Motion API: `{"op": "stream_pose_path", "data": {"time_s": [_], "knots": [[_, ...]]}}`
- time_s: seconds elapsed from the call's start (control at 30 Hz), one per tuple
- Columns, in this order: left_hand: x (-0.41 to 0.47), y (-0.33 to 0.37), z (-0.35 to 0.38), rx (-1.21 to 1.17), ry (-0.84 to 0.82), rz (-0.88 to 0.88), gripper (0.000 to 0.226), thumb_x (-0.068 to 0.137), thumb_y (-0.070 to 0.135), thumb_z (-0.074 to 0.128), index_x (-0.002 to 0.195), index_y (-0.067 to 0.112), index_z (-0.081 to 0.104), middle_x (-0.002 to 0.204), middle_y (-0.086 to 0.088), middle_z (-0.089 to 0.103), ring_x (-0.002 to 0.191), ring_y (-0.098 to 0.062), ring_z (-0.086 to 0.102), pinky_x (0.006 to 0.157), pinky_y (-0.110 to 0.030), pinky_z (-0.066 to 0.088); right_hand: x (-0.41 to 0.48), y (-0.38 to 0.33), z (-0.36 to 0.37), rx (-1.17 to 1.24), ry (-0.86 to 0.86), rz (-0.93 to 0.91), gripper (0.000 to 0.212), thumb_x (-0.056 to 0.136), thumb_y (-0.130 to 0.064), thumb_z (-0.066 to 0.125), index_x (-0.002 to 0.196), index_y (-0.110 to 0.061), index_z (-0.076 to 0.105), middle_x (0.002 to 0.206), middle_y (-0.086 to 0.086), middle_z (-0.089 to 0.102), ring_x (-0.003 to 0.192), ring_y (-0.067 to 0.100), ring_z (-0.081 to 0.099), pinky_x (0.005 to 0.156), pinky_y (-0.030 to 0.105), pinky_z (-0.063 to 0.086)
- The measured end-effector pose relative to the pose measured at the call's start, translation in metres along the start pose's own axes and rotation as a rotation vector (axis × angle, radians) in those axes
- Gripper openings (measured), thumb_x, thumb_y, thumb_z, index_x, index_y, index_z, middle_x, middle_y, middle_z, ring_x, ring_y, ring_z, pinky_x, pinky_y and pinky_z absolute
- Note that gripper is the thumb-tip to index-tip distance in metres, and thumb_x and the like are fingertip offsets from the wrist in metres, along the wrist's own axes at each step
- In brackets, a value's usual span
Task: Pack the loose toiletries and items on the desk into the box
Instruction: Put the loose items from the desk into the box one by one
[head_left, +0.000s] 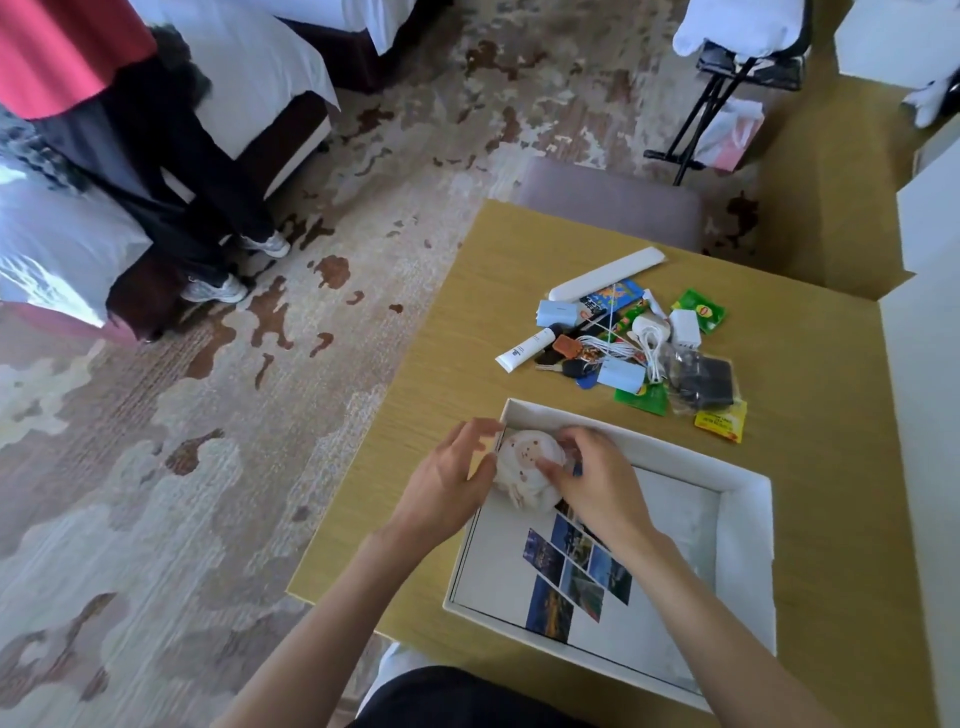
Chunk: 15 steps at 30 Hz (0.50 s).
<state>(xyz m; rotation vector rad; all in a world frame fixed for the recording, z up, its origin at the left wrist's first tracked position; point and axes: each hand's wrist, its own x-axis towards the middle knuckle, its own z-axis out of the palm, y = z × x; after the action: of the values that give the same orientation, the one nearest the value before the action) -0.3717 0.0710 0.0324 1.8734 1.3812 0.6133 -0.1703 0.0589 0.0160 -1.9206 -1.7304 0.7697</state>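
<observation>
Both hands meet at the far left corner of the open white box (743, 483) on the desk (457, 332): the right hand (597, 480) grips a pale rolled cloth bundle (524, 462) inside that corner, while the left hand (447, 475) rests against its side with fingers loosely spread. Beyond the box lies the loose pile: a white tube (524, 352), a white charger with cable (649, 332), green sachets (698, 310) and a long white case (608, 273).

The green sachet (698, 310), far beyond the hands, carries a round yellow-and-red logo, lettering too small to read. Print on the white tube (525, 351) and yellow sachet (721, 420) is illegible.
</observation>
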Motion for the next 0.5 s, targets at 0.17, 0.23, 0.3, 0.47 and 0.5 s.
{"op": "stream_pose_path", "data": {"time_s": [0.17, 0.23, 0.3, 0.47, 0.5], "knots": [[0.030, 0.004, -0.012, -0.141, 0.019, -0.050, 0.031, 0.095, 0.007, 0.038, 0.115, 0.024, 0.055, 0.108, 0.011, 0.065, 0.092, -0.006, 0.064, 0.070, -0.011, 0.045, 0.002, -0.006, -0.035, 0.002, 0.098, -0.127, 0.025, 0.090, -0.032, 0.062, 0.113, -0.023, 0.059, 0.094, -0.014, 0.063, 0.083, 0.001, 0.059, 0.068, 0.012, 0.047], [0.048, 0.001, -0.014, -0.157, -0.003, -0.088, 0.031, 0.093, 0.003, 0.039, 0.110, 0.019, 0.059, 0.102, 0.009, 0.066, 0.090, -0.012, 0.066, 0.071, -0.021, 0.047, 0.007, -0.011, -0.047, 0.070, 0.138, -0.145, 0.026, 0.091, -0.029, 0.060, 0.116, -0.021, 0.059, 0.092, -0.013, 0.063, 0.081, 0.001, 0.059, 0.066, 0.009, 0.044], [0.068, -0.004, -0.011, -0.151, -0.037, -0.125, 0.031, 0.092, 0.002, 0.039, 0.110, 0.016, 0.060, 0.098, 0.007, 0.067, 0.091, -0.016, 0.066, 0.074, -0.028, 0.050, 0.015, -0.012, -0.055, 0.086, 0.184, -0.129, 0.025, 0.091, -0.023, 0.061, 0.116, -0.017, 0.060, 0.089, -0.011, 0.065, 0.078, 0.001, 0.058, 0.066, 0.007, 0.043], [0.115, -0.020, 0.009, -0.013, -0.135, -0.159, 0.024, 0.094, 0.010, 0.045, 0.114, 0.012, 0.058, 0.111, -0.004, 0.069, 0.098, -0.025, 0.064, 0.075, -0.031, 0.051, 0.050, 0.003, -0.058, -0.042, 0.167, 0.052, 0.026, 0.092, -0.025, 0.058, 0.117, -0.017, 0.062, 0.102, -0.006, 0.069, 0.088, 0.007, 0.060, 0.070, 0.017, 0.042], [0.124, -0.024, 0.014, 0.009, -0.150, -0.163, 0.025, 0.093, 0.011, 0.046, 0.115, 0.012, 0.057, 0.113, -0.006, 0.068, 0.099, -0.027, 0.064, 0.077, -0.034, 0.052, 0.059, 0.008, -0.057, -0.079, 0.132, 0.085, 0.027, 0.092, -0.025, 0.058, 0.118, -0.016, 0.062, 0.107, -0.003, 0.068, 0.094, 0.010, 0.060, 0.074, 0.023, 0.045]]}}
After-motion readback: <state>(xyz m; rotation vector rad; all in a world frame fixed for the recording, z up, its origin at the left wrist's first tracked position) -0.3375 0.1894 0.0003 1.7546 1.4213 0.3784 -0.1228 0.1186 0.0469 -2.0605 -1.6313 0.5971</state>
